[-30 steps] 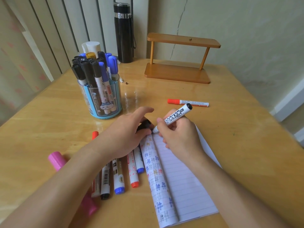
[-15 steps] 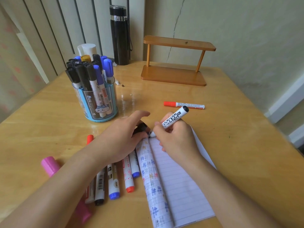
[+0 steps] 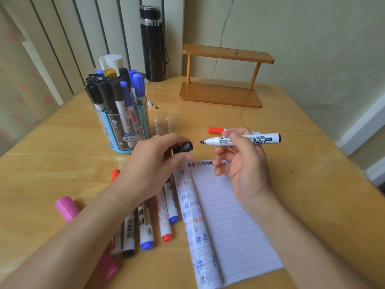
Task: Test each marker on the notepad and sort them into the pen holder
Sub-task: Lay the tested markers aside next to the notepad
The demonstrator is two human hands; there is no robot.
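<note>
My right hand grips an uncapped black marker, held level above the top of the lined notepad with its tip pointing left. My left hand pinches the marker's black cap, a short gap from the tip. The blue pen holder stands at the left, full of black and blue markers. Several loose markers lie under my left forearm, left of the notepad. A red marker lies behind my right hand.
A pink marker lies at the near left. A wooden stand and a black flask stand at the back of the wooden table. Small crumbs lie near the holder.
My right hand lifted the marker off the notepad and turned it level. My left hand rose with the cap, off the notepad's edge.
</note>
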